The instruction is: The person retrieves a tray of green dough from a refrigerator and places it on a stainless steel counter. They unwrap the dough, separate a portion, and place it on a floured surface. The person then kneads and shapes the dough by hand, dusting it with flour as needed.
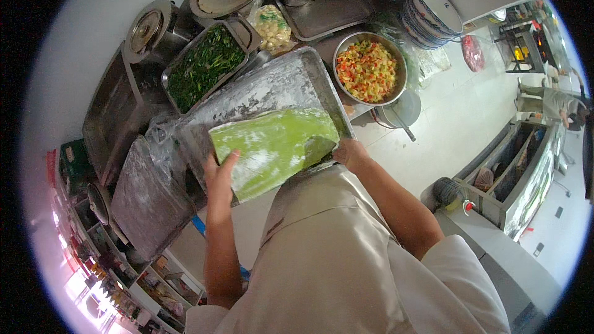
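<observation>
A green slab, perhaps dough, dusted with white powder (274,148), lies tilted over the near part of a floured metal tray (320,72). My left hand (220,174) grips its left end, thumb on top and fingers mostly hidden at the edge. At the slab's right end is my right hand (350,153), fingers curled at its near corner beside the tray's rim; whether they hold the slab or the rim is unclear. Beyond the tray stand a metal pan of chopped greens (206,67) and a steel bowl of diced mixed vegetables (366,72).
Lidded steel pots (153,32) stand at the back left, near a bag of peeled garlic (271,28). Stacked patterned bowls (431,14) are at the back right. A clear bucket (399,109) is below the steel bowl. Another person (557,102) is far right.
</observation>
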The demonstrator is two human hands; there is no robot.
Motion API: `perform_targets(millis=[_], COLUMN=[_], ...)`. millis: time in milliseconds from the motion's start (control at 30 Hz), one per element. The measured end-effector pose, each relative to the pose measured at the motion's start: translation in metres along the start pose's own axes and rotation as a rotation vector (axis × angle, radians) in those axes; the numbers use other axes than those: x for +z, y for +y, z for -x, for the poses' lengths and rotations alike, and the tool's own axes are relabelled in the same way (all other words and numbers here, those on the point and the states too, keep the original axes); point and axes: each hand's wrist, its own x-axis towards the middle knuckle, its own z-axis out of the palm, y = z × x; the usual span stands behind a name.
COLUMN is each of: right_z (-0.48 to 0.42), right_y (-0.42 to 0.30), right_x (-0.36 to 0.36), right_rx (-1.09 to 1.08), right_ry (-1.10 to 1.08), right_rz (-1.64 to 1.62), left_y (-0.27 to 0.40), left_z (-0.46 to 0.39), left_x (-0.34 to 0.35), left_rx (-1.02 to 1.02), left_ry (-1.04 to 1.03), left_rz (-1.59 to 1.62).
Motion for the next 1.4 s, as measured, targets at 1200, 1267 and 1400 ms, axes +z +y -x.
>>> perform_targets(millis=[1200, 1267, 1400], right_z=[0.031, 0.021, 0.040], right_y=[0.079, 0.066, 0.031], right_x=[0.091, 0.089, 0.102], right_rx=[0.007, -0.039, -0.147], right_ry=[-0.618, -0.644, -0.671], right_rz=[-1.084, -1.271, -1.436], left_y=[0.118, 0.121, 0.119], left_z=[0.034, 0.025, 0.001], left_x=[0.062, 0.062, 0.046], left_rx=[-0.044, -0.038, -0.031], left_ry=[-0.060, -0.046, -0.138], left_rz=[0.159, 0.151, 0.173])
